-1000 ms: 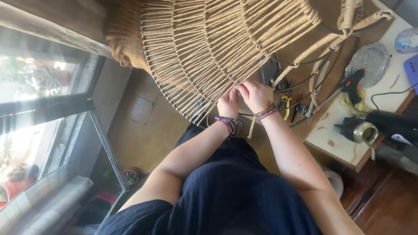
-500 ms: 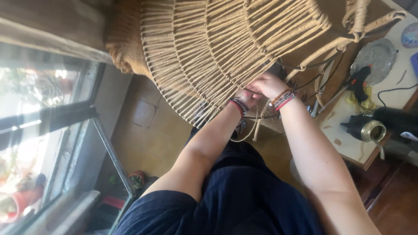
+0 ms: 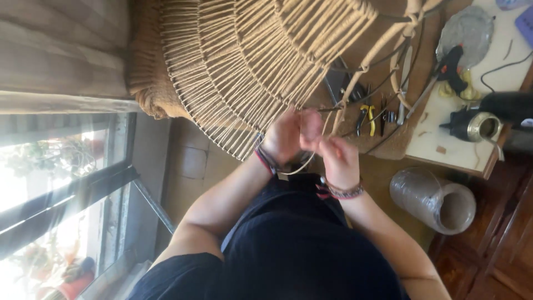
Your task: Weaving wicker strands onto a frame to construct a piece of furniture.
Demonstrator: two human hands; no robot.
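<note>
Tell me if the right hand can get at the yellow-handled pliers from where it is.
Probably yes. The right hand sits just below the yellow-handled pliers, which lie uncovered among other tools; only a thin cord in its fingers and the frame's wires cross nearby.

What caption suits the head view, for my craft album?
Both hands, left and right, work cord at a woven frame's edge.

Left hand (image 3: 286,136) and right hand (image 3: 336,158) pinch a tan cord (image 3: 302,166) below the woven rope frame (image 3: 250,66).

We have one head-worn view, looking steeply down, close over our hands; window at nine o'clock.
</note>
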